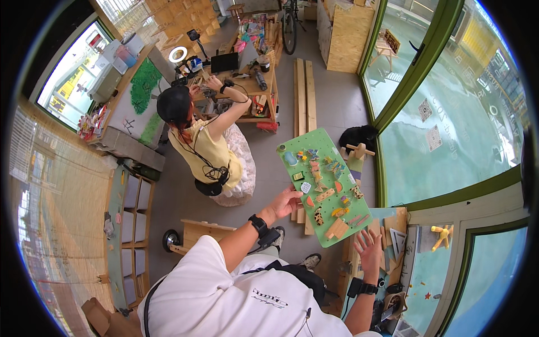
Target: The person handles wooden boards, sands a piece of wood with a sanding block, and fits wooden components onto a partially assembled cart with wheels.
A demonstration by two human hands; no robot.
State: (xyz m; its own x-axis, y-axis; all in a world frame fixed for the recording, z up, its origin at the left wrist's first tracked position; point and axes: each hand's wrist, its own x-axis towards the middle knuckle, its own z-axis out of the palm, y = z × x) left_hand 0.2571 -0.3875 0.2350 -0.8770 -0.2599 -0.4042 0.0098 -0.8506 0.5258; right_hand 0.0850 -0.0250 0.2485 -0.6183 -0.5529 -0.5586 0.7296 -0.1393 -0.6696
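Observation:
My left hand point(284, 203) grips the left edge of a green pegboard-like panel point(319, 138) with rounded corners. Its fingers are closed on that edge, and the panel is held up in front of me at a slant. Small painted wooden pieces are spread over its face, among them a plain wooden block point(337, 228), a black-spotted piece point(319, 215) and a watermelon-slice shape point(338, 186). Beside the panel's lower right corner, my right hand point(369, 253) has its fingers spread and holds nothing. Both my wrists wear black straps with small devices.
Another person point(210, 146) in a yellow top stands ahead to the left at a cluttered workbench point(264, 101). Long planks point(305, 95) lie on the floor beyond the panel. A black animal-like shape point(357, 135) is by the green-framed glass door point(432, 140). Shelves point(129, 230) stand left.

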